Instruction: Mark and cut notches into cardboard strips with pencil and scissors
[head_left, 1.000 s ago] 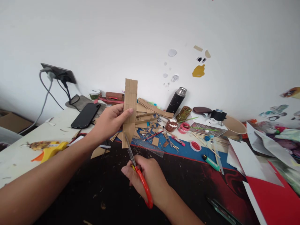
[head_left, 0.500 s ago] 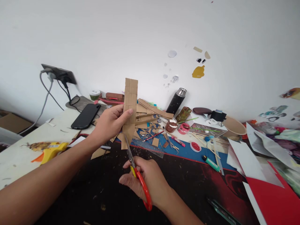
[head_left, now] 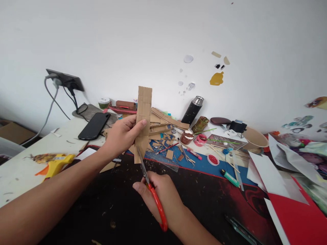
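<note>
My left hand [head_left: 125, 131] grips a long strip of brown cardboard [head_left: 144, 105] by its left edge, thumb in front and fingers behind. The strip stands upright above the desk, its lower end tapered on the right side. Red-handled scissors [head_left: 156, 200] are in my right hand [head_left: 163, 194], with the fingers wrapped through the handles. The scissor blades point up and left and meet the bottom part of the strip. The blades look nearly closed there. Behind the strip lie cardboard pieces [head_left: 170, 119] and many small offcuts.
A yellow glue gun [head_left: 57, 166] and a black phone [head_left: 94, 126] lie at the left. Paint pots [head_left: 187, 136], a black flask [head_left: 192, 111] and a green cutter [head_left: 230, 177] are behind and right. Red and white sheets [head_left: 296, 217] cover the right side; a dark mat [head_left: 112, 197] lies below my hands.
The scissor handles have come closer together, and the yellow inner part is now mostly hidden. Both hands, the strip and the scissors sit slightly further right.
</note>
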`<state>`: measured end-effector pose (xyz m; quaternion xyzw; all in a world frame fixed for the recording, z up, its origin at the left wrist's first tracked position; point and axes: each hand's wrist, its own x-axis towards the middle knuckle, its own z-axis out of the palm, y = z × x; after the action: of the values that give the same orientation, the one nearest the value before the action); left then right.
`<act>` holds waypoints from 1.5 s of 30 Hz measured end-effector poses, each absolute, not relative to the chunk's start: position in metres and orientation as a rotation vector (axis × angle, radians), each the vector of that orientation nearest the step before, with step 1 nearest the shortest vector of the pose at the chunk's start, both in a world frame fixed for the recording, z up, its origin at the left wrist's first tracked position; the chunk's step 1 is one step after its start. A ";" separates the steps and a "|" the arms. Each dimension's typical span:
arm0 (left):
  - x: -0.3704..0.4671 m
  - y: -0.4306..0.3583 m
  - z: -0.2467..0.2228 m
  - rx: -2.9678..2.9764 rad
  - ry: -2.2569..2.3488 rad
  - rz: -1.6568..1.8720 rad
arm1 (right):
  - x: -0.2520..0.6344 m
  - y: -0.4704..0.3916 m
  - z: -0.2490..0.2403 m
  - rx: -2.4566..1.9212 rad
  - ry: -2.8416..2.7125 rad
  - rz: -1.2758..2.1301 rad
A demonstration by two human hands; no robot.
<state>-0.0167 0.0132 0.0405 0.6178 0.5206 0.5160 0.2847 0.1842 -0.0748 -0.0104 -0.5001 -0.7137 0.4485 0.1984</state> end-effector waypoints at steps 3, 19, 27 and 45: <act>-0.017 0.013 0.040 1.649 1.392 1.377 | 0.183 -0.077 -0.010 -1.431 -2.061 1.173; -0.020 0.012 0.047 1.620 1.383 1.356 | 0.190 -0.074 -0.013 -1.116 -1.960 1.389; -0.022 0.011 0.052 1.680 1.386 1.301 | 0.194 -0.072 -0.011 -1.066 -1.916 1.589; -0.020 0.012 0.046 1.668 1.385 1.300 | 0.186 -0.077 -0.014 -1.257 -1.998 1.294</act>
<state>-0.0198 0.0121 0.0464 0.6290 0.5224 0.4902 0.3020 0.1856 -0.0775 -0.0136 -0.4550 -0.7235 0.4688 0.2230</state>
